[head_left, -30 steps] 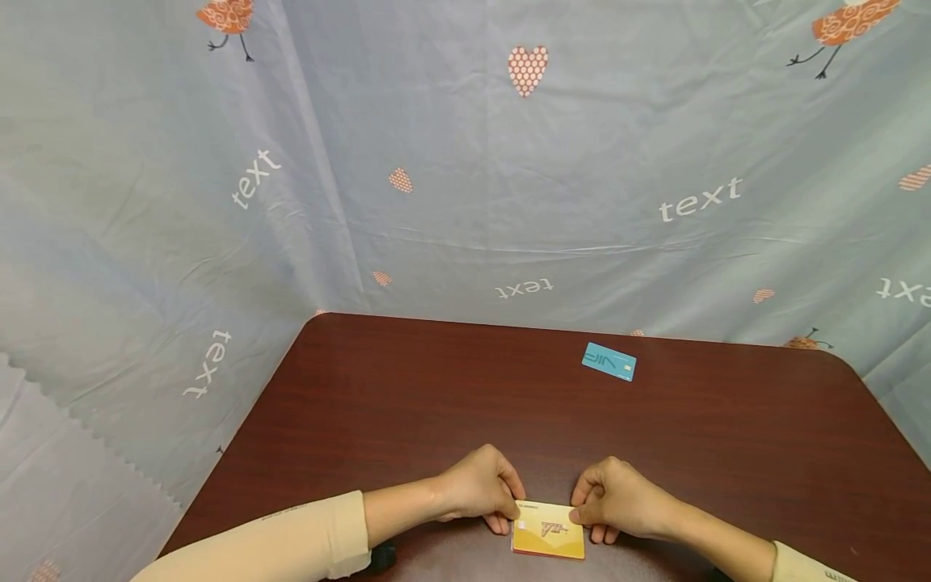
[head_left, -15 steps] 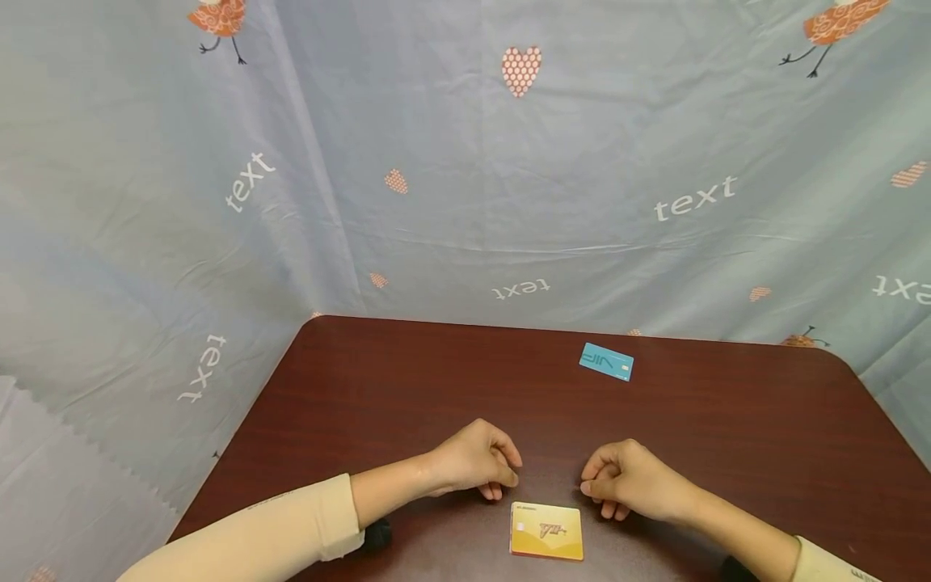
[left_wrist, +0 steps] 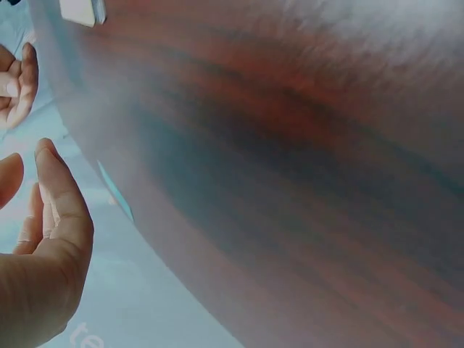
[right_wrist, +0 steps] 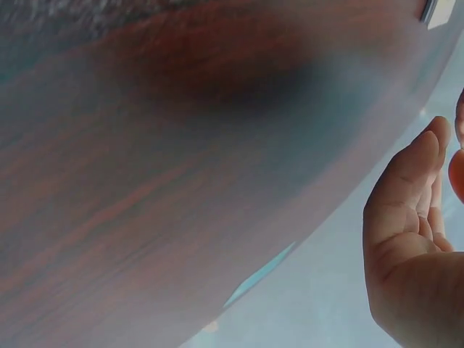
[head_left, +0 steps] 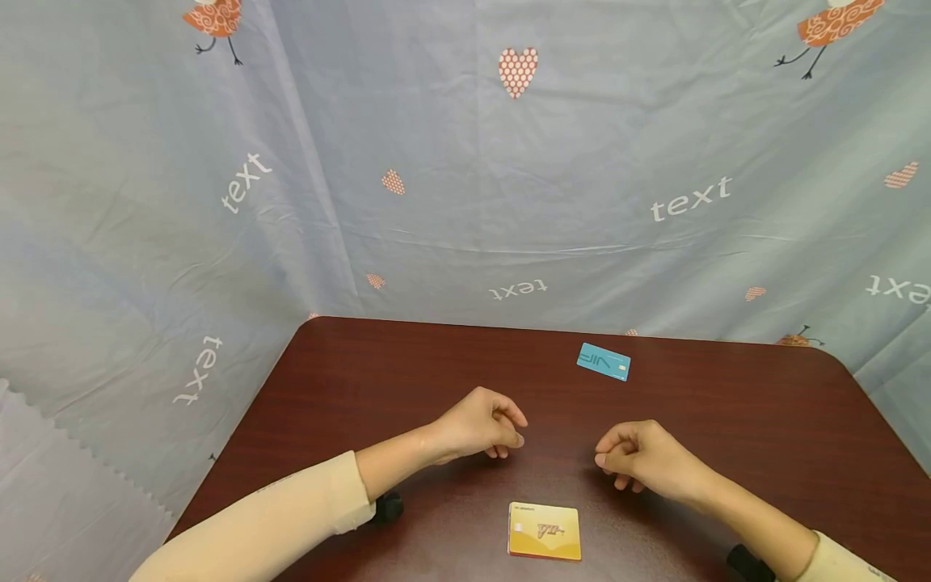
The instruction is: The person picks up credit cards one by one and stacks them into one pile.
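A stack of cards [head_left: 544, 531], gold card on top with a red edge showing below, lies flat near the front of the table. Beyond it to the left, my left hand [head_left: 476, 424] hovers with loosely bent fingers and holds nothing. On the other side my right hand [head_left: 655, 459] is likewise raised, its fingers relaxed and holding nothing. Both hands are apart from the stack. Toward the far edge lies a teal card [head_left: 604, 361] with a chip and large letters. In the left wrist view the stack [left_wrist: 78, 11] shows only at the top corner.
The dark reddish-brown table [head_left: 422, 364] has rounded far corners. Pale blue-grey cloth [head_left: 451, 218] printed with hearts, birds and words hangs behind it and to the left. A black band [head_left: 749, 563] sits by the right wrist.
Both hands have let go of the card stack and moved away, up and forward over the table. They have also spread farther apart. The stack and teal card stay in place.
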{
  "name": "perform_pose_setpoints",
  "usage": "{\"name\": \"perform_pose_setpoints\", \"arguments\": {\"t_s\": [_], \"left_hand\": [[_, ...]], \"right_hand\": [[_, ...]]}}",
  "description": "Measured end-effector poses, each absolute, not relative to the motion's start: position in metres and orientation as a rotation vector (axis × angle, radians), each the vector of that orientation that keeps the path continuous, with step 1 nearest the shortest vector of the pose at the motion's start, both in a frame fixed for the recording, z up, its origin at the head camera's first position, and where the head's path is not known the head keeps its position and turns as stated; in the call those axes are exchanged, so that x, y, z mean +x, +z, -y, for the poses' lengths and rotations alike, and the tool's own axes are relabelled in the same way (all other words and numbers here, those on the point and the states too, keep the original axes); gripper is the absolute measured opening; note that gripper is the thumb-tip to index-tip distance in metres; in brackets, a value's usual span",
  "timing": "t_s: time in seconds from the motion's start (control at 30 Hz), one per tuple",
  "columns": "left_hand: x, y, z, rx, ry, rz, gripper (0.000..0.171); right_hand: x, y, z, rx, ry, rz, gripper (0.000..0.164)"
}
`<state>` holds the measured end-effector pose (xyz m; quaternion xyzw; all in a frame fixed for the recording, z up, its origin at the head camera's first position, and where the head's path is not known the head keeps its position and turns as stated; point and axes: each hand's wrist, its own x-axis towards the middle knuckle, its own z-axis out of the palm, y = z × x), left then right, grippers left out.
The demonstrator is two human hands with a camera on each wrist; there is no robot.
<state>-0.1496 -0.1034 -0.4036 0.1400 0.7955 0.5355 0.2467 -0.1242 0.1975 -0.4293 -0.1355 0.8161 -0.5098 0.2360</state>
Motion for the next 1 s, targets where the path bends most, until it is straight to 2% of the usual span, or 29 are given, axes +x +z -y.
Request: {"name": "perform_pose_setpoints", "arguments": {"t_s": [0.5,1.0], "left_hand": [[-0.175,-0.405,0.099,0.370,1.518,-2.161,0.030],[-0.204,-0.411,0.087,0.317,1.561,-2.173,0.036]], "right_hand": [[-0.139,-0.425,-0.213,-0.223,-1.405,-2.373,0.027],[-0.159,-0.432,-0.228,-0.151,-1.447,-2.442,0.040]]}}
